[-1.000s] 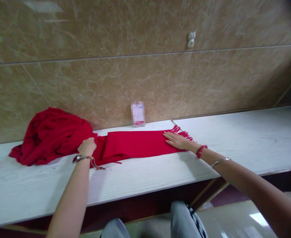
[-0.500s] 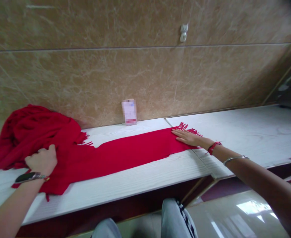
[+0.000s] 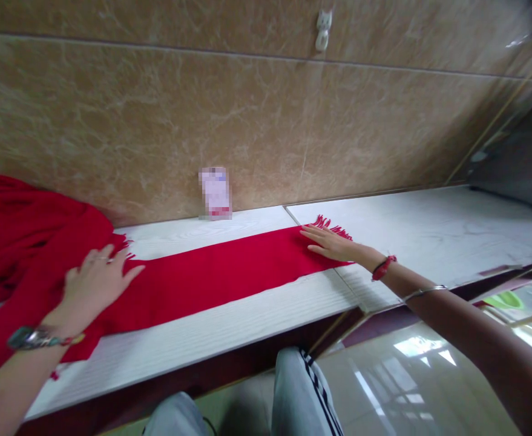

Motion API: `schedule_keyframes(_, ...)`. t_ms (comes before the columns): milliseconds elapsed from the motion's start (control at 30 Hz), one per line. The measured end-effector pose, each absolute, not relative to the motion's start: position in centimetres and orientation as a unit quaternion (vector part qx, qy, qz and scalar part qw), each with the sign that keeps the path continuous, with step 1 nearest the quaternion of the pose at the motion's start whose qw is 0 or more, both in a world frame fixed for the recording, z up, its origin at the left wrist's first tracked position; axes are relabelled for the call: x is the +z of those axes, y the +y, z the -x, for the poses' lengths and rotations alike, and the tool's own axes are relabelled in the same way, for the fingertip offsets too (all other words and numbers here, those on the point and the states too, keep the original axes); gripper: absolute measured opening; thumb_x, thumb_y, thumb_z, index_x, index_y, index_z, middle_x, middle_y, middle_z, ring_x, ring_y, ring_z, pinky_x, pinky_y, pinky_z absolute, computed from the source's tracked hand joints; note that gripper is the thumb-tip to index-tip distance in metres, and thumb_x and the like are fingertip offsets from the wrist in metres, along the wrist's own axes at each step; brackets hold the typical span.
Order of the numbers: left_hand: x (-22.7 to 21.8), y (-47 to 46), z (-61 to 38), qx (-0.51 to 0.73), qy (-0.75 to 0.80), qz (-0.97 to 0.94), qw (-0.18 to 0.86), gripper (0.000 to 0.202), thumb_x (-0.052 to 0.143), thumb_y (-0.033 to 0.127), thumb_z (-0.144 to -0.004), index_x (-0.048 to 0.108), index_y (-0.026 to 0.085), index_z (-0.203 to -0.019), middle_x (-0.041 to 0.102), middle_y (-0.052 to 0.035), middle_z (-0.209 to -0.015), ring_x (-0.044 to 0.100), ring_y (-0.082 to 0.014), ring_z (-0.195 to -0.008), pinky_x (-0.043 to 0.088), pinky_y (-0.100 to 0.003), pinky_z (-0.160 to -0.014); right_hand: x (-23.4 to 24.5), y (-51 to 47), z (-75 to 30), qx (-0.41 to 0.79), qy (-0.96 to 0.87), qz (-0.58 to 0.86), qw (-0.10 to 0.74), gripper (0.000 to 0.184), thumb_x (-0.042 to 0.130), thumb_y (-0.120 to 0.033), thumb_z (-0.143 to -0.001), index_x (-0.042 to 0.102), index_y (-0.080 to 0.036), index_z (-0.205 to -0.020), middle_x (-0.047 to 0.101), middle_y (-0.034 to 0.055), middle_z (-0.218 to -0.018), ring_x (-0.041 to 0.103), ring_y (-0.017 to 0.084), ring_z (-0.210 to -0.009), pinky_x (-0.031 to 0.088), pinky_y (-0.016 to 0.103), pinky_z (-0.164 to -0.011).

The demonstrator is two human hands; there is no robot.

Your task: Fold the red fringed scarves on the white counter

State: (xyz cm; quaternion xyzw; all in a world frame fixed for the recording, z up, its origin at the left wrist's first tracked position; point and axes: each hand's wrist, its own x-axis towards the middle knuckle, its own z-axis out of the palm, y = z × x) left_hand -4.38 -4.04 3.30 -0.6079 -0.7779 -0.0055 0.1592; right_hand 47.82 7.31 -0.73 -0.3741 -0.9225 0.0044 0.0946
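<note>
A red fringed scarf (image 3: 211,278) lies along the white wood-grain counter, flat from the middle to its fringed right end. Its left part is heaped in loose folds against the wall. My right hand (image 3: 331,243) rests flat on the fringed end, fingers together and stretched out. Over the left part, beside the heap, my left hand (image 3: 95,281) is spread with its fingers apart; whether it presses on the cloth I cannot tell. A second fringe shows just beyond my left fingers.
The white counter (image 3: 429,224) runs along a brown marbled tile wall (image 3: 157,133). A blurred pale pink card-like item (image 3: 215,194) leans on the wall behind the scarf. A small white cat-shaped hook (image 3: 324,30) sits higher up. A dark object (image 3: 515,145) stands far right; a green basin (image 3: 504,300) is below.
My left hand has gone from closed on the cloth to open and spread. My right hand stays on the fringed end. The view has turned slightly to the right.
</note>
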Motion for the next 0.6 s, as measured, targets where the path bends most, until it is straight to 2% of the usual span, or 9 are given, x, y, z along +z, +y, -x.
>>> schedule_keyframes(67,2.1,-2.8,0.3,0.024,-0.735,0.674,0.075,0.054,0.028,0.048,-0.089,0.032,0.022,-0.137,0.019,-0.0115,-0.147,0.017,-0.0338,-0.132,0.024,-0.055,-0.097,-0.5,6.5,-45.8,0.020,-0.933,0.346,0.093,0.052,0.026,-0.044,-0.093,0.022,-0.024,-0.141,0.026,0.0075,-0.145,0.016,0.023,-0.134,0.017,0.050,-0.107)
schedule_keyframes(133,1.0,-1.5,-2.1,0.040,-0.720,0.693,0.010,0.056,0.025,0.054,-0.088,0.023,0.032,-0.139,0.015,-0.0054,-0.149,0.013,-0.0381,-0.132,0.016,-0.064,-0.096,-0.6,6.0,-43.9,0.035,-0.941,0.330,0.073,0.050,0.025,-0.045,-0.093,0.021,-0.027,-0.141,0.023,0.0054,-0.146,0.014,0.023,-0.134,0.017,0.051,-0.106)
schedule_keyframes(200,0.1,-0.2,-2.5,0.026,-0.720,0.694,-0.005,0.058,0.021,0.058,-0.087,0.019,0.034,-0.140,0.012,-0.0037,-0.149,0.011,-0.0405,-0.132,0.012,-0.068,-0.095,-1.1,6.0,-42.7,0.033,-0.940,0.334,0.056,0.050,0.025,-0.044,-0.094,0.021,-0.028,-0.140,0.022,0.0053,-0.147,0.014,0.025,-0.134,0.019,0.053,-0.104)
schedule_keyframes(433,0.2,3.4,0.5,0.004,-0.706,0.709,-0.008,0.058,0.024,0.058,-0.086,0.021,0.035,-0.139,0.016,-0.0053,-0.148,0.012,-0.0410,-0.132,0.011,-0.068,-0.095,-1.6,8.3,-41.0,0.008,-0.927,0.372,0.056,0.047,0.027,-0.040,-0.094,0.025,-0.027,-0.139,0.023,0.0064,-0.146,0.016,0.027,-0.133,0.021,0.056,-0.102)
schedule_keyframes(500,0.2,3.5,0.7,-0.003,-0.702,0.712,0.016,0.054,0.024,0.052,-0.088,0.025,0.033,-0.139,0.019,-0.0058,-0.148,0.014,-0.0393,-0.132,0.013,-0.066,-0.096,-1.4,8.2,-40.9,0.020,-0.925,0.374,0.072,0.048,0.028,-0.041,-0.093,0.027,-0.026,-0.139,0.026,0.0074,-0.145,0.019,0.027,-0.133,0.021,0.055,-0.102)
schedule_keyframes(600,0.5,2.4,-0.5,-0.041,-0.670,0.734,0.104,0.047,0.027,0.038,-0.090,0.039,0.023,-0.134,0.027,-0.0096,-0.144,0.019,-0.0353,-0.131,0.017,-0.060,-0.099,-0.7,7.0,-41.1,0.024,-0.921,0.367,0.125,0.051,0.039,-0.042,-0.090,0.035,-0.021,-0.136,0.034,0.0115,-0.141,0.026,0.026,-0.131,0.023,0.051,-0.104)
